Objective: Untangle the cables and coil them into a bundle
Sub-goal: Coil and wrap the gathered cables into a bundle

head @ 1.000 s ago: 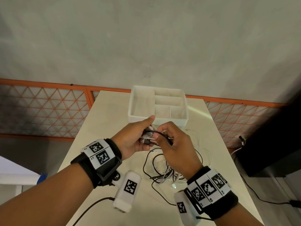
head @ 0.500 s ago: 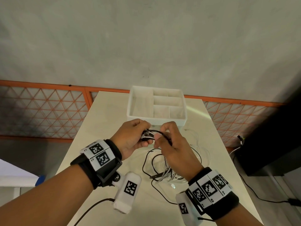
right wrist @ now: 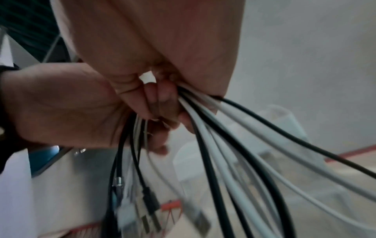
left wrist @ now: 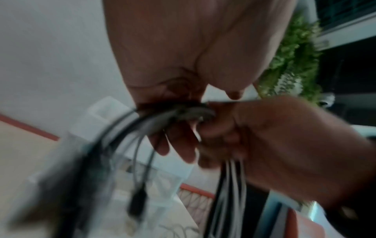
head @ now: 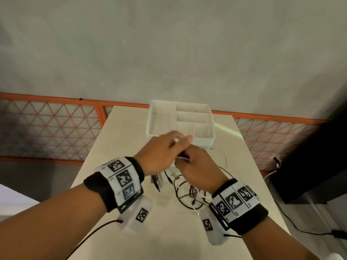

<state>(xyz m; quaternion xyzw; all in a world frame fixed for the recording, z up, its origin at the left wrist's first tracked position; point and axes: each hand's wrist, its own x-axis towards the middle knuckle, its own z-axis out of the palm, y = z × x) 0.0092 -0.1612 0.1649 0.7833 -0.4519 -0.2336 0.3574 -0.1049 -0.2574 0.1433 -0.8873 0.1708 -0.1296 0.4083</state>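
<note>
Several black and white cables (head: 189, 196) lie in a loose tangle on the cream table (head: 120, 147), with strands rising into both hands. My left hand (head: 174, 145) is palm down and grips a bunch of cables, whose plug ends (head: 156, 182) dangle below it. Pressed against it, my right hand (head: 187, 158) holds the same bunch. In the right wrist view black and white strands (right wrist: 223, 136) fan out from my right hand's curled fingers (right wrist: 160, 99), and plugs (right wrist: 146, 201) hang under the left hand (right wrist: 61, 104). The left wrist view is blurred; cables (left wrist: 126, 128) run between both hands.
A white divided organizer tray (head: 150, 119) stands just beyond the hands at the table's far end. An orange lattice rail (head: 47, 128) runs behind the table. A dark cabinet (head: 319, 156) with floor leads is at the right.
My left hand has rolled from palm-sideways to palm-down over the right hand's fingers. The plug ends now hang below it. Both hands stay joined on the bunch.
</note>
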